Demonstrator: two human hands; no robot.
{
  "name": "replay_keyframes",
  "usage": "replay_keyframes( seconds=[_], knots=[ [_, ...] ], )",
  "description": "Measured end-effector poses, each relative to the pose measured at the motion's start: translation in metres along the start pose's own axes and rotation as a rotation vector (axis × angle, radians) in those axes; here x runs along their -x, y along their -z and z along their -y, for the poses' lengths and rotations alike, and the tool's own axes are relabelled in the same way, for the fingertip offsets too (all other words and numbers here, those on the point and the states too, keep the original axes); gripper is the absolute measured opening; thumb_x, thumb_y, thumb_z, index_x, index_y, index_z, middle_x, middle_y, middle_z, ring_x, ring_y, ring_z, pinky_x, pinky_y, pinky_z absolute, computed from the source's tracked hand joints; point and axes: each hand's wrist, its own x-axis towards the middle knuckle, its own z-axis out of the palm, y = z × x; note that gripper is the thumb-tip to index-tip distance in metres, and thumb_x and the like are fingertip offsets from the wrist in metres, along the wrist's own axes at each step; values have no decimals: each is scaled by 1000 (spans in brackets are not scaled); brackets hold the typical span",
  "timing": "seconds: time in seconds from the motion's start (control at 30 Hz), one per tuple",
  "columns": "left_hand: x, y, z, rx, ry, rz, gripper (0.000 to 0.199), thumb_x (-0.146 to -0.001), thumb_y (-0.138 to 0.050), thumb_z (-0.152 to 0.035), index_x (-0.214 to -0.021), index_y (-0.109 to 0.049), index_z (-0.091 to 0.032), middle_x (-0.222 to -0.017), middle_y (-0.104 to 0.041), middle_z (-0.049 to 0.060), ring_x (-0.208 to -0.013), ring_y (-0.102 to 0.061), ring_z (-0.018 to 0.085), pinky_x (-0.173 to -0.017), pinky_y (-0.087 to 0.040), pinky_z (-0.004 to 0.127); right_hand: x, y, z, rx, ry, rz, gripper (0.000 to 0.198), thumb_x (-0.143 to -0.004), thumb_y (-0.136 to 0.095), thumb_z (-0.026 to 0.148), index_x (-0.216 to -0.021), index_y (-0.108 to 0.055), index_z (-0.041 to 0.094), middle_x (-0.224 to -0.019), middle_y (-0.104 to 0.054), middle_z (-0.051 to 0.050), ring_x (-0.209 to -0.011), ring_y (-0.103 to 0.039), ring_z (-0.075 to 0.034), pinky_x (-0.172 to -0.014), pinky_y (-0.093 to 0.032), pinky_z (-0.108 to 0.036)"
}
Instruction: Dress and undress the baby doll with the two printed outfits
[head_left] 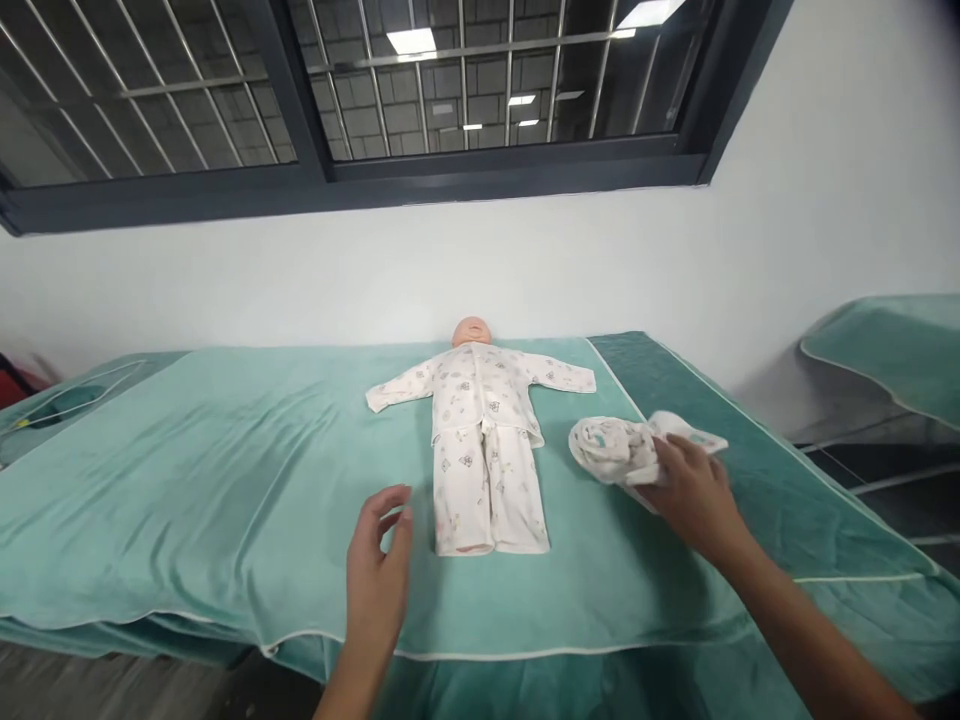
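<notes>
A baby doll lies on its back, its bare head [472, 331] near the wall. It wears a white printed top [480, 390] with both sleeves stretched out sideways, and matching trousers [461, 490]. My right hand [694, 490] is closed on the right side of a rolled white printed cloth bundle [611, 447], to the right of the doll. Whether the bundle is lifted or resting I cannot tell. Left of the trouser legs, my left hand [379, 555] hovers with fingers curled and thumb apart, holding nothing.
A green sheet [225, 480] with white piping covers the bed, wrinkled on the left. Darker green cloth [750, 480] lies along the right. Behind stand a white wall [315, 275] and a barred window [450, 90]. Another green-covered surface [892, 345] is at far right.
</notes>
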Motion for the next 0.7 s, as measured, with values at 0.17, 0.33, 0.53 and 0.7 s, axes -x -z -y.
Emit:
replay_keyframes(
  seconds=[0.17, 0.33, 0.53, 0.7],
  knots=[
    [-32, -19, -10, -38, -45, 4, 28, -91, -57, -42, -108, -65, -22, -119, -65, 8, -104, -64, 21, -86, -54, 34, 32, -10, -19, 205, 40, 36, 71, -80, -63, 56, -143, -48, 27, -153, -43, -17, -139, -33, -53, -92, -43, -73],
    [-87, -48, -14, -47, -123, 23, 20, -93, -52, -32, -105, -66, -24, -115, -65, 4, -108, -61, 19, -94, -52, 33, 58, 6, 3, 94, 138, -176, 56, -90, -55, 47, -142, -48, 29, -153, -45, -13, -143, -32, -50, -101, -38, -75],
    [-183, -109, -26, -84, -305, 133, 24, -91, -49, -21, -107, -66, -23, -116, -66, 5, -114, -59, 20, -99, -49, 36, 16, -10, 93, -311, 366, -94, 43, -90, -59, 25, -132, -53, 29, -144, -52, -9, -137, -47, -31, -108, -44, -50],
    [-245, -160, -32, -209, -357, 287, 33, -92, -46, -23, -118, -67, -22, -129, -64, 7, -126, -53, 24, -109, -41, 42, -94, -84, 171, -734, 194, 186, 32, -94, -48, 26, -125, -56, 28, -131, -61, -6, -122, -58, -22, -103, -48, -43]
  ],
)
